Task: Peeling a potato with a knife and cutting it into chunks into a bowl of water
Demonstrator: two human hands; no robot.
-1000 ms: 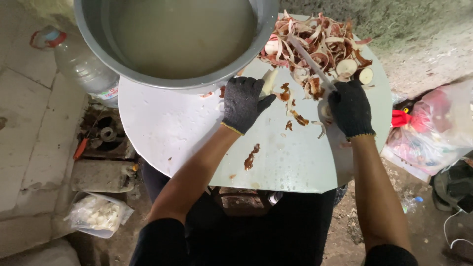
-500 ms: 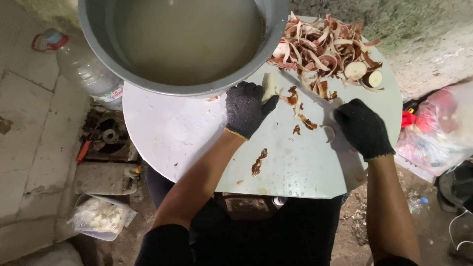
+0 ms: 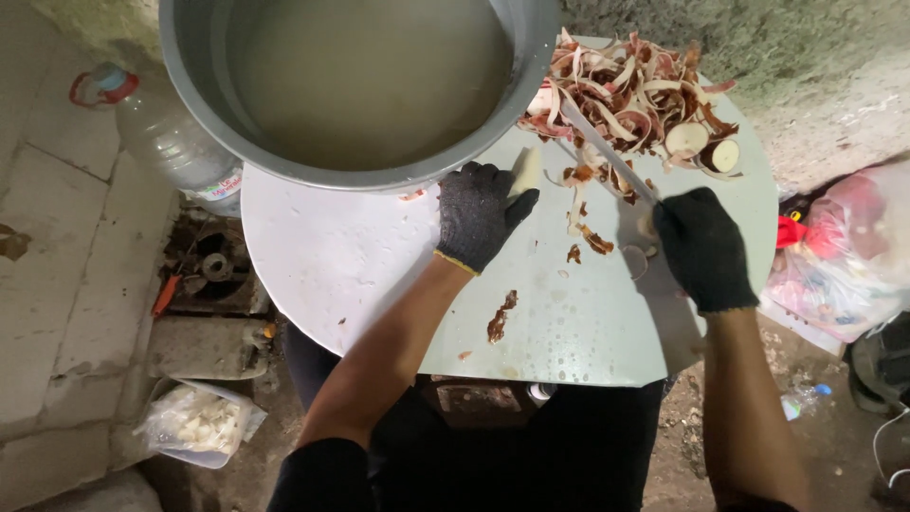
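Note:
My left hand (image 3: 479, 213), in a black glove, grips a pale peeled root piece (image 3: 526, 171) near the rim of a large metal basin (image 3: 474, 152) that holds cloudy liquid. In a matching black glove, my right hand (image 3: 697, 246) holds a long knife (image 3: 607, 152), its blade pointing up-left into a heap of reddish-brown peelings (image 3: 630, 95) at the far side of the round white tabletop (image 3: 332, 265). Two cut root ends (image 3: 706, 147) lie at the heap's right edge. Loose peel scraps (image 3: 583, 232) lie between my hands.
A clear plastic water jug (image 3: 166, 137) stands on the floor at left. Lower left lies a plastic bag of white pieces (image 3: 199, 422). Pink and white plastic bags (image 3: 848, 256) sit at right. A dark metal floor fitting (image 3: 213, 270) is beside the table.
My right hand has swung the knife blade back up-left into the peel heap. My left hand keeps the root piece by the basin rim. The view has shifted slightly.

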